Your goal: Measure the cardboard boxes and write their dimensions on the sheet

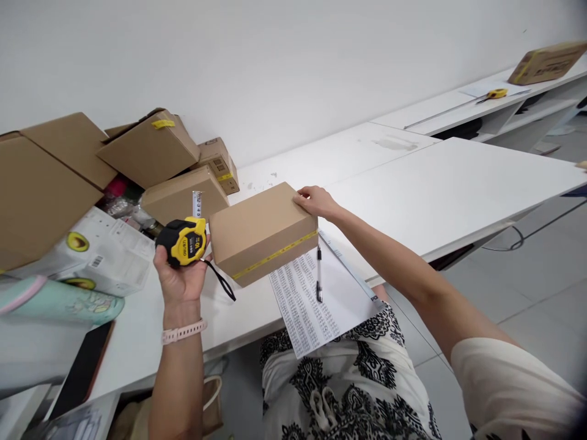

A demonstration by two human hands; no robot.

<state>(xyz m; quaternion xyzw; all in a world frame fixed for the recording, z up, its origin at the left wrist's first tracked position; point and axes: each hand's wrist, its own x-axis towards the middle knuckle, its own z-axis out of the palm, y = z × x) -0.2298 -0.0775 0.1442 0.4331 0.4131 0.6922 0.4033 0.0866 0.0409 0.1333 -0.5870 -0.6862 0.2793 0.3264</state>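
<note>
Held in my left hand (180, 278) is a yellow and black tape measure (183, 242), with a short length of its white blade (197, 203) sticking up and a black wrist strap (222, 282) dangling. Just right of it, a brown cardboard box (263, 229) with yellow tape along its side is tilted over the desk. My right hand (316, 201) grips the box at its upper right edge, fingers on the far side and partly hidden. Under the box's near corner lie printed sheets (339, 299) covered in columns, with a pen (319, 275) on top.
Several cardboard boxes (151, 146) crowd the left of the white desk (243, 318). Nearby are a white avocado-print carton (105, 250), a mint bottle (64, 302) and a dark flat object (85, 366). Far right, another tape measure (496, 93) lies near a taped box (545, 64).
</note>
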